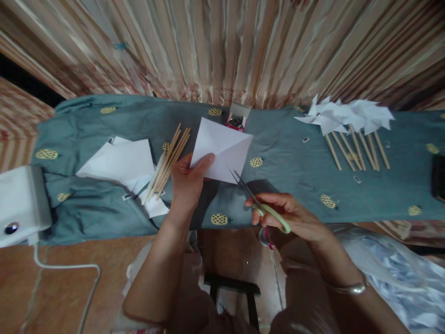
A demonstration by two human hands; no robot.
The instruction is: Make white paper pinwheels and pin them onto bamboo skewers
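Observation:
My left hand (189, 178) pinches a square sheet of white paper (222, 144) by its left edge, thumb on top. Diagonal creases cross the sheet. In my right hand (288, 213) is a pair of scissors (273, 215) with pale green handles. Their blades are parted at the sheet's lower right corner; whether they touch the paper I cannot tell. Just left of the sheet lies a bundle of wooden sticks (172, 160). Behind it stands a small open box (236, 121) of tiny metal pieces.
More white paper (120, 160) lies at the left, near a white appliance (21, 206) with a cord. Several white paper pinwheels (347, 118) on sticks rest at the right. A green cloth (288, 162) covers the table, with a curtain (222, 55) behind. A plastic bag (392, 264) sits at lower right.

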